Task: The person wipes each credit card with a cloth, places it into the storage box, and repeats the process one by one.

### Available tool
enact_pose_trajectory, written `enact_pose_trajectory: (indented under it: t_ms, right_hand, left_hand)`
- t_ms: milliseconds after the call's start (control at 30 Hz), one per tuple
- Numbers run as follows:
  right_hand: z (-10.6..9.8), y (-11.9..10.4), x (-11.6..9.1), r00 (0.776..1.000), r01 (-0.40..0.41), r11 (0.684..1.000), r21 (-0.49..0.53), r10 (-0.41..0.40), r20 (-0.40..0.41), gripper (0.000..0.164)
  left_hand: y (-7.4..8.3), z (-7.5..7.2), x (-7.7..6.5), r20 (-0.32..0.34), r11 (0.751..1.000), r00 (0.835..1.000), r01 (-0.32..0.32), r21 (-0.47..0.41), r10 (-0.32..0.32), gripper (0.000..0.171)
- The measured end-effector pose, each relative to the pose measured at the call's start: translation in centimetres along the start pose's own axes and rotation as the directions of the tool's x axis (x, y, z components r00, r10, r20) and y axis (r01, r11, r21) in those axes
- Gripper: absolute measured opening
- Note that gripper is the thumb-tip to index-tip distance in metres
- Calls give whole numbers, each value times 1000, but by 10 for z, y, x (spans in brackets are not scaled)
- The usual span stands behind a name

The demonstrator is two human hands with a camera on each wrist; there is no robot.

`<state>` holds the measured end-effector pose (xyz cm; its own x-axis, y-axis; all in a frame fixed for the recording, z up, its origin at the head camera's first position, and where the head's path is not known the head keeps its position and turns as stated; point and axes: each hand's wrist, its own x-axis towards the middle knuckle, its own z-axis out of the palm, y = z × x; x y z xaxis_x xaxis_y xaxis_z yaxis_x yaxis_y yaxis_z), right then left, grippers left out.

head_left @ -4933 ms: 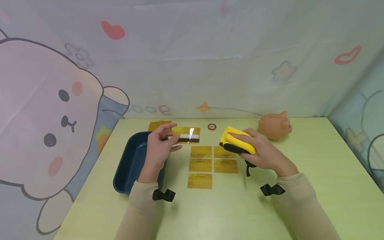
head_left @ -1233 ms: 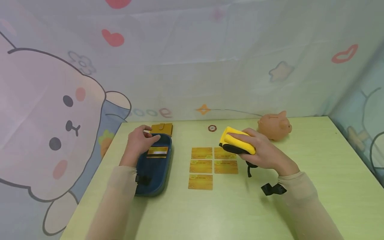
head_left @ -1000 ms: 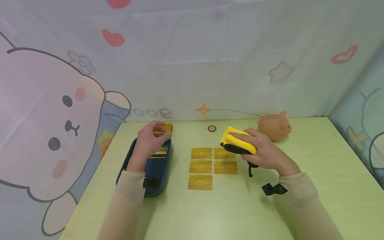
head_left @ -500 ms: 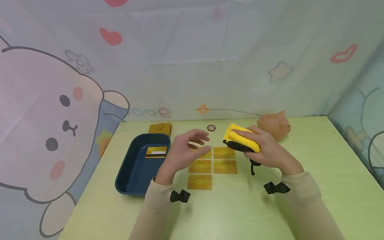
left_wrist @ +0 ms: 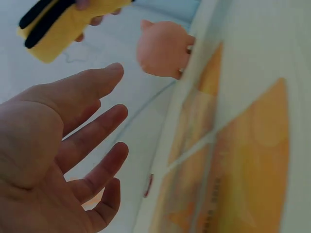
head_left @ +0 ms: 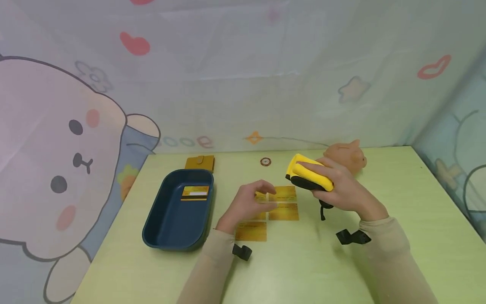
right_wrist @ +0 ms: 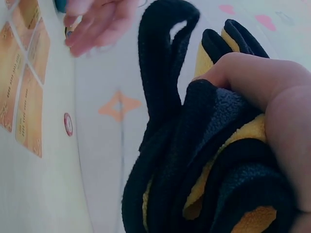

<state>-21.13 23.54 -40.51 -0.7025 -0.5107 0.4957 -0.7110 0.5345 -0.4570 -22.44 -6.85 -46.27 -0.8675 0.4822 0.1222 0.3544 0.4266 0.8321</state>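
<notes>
Toward the left of the table (head_left: 288, 274), a dark blue tray (head_left: 176, 228) is standing with its long axis running front to back. Near its far end a single card (head_left: 195, 192) is lying crosswise, its dark stripe toward the person; just behind the tray a tan wallet (head_left: 200, 162) is resting. The left hand (head_left: 248, 202) is hovering over the cards, holding nothing, thumb and fingers apart and their gap facing right, seemingly to fit round a card's edges. Below and beside it, five golden cards (head_left: 283, 211) are lying in two columns, long axes running left to right, probably spaced so each is showing; beyond them a red-rimmed chip (head_left: 265, 161) is lying flat. The right hand (head_left: 343, 185) is gripping a folded yellow cloth (head_left: 309, 173) above the table, its long axis slanting from far left to near right, one end pointing far left; the raised hold is presumably letting it clear the cards. A black loop (head_left: 323, 211) is dangling beneath. Behind, a pink piggy bank (head_left: 343, 154) is facing right.
</notes>
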Motion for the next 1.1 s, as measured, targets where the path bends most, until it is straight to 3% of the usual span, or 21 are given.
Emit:
enact_pose_trajectory:
  t_ms: [267, 533, 867, 1100]
  right_hand:
    - [0, -2, 0, 1000, 1, 1000, 4, -2, 18, 75]
    - [0, -2, 0, 1000, -3, 1000, -11, 4, 16, 75]
    - [1, -3, 1, 1000, -1, 1000, -17, 1, 28, 75]
    - [2, -3, 0, 999, -12, 1000, -25, 13, 47, 78]
  left_hand:
    - [-16, 12, 6, 86, 984, 996, -41, 176, 26, 48]
    - [-18, 14, 3, 99, 965, 994, 10, 262, -38, 55]
    - [-15, 17, -1, 87, 954, 991, 73, 291, -102, 57]
    - [-14, 18, 0, 86, 948, 990, 77, 309, -108, 57]
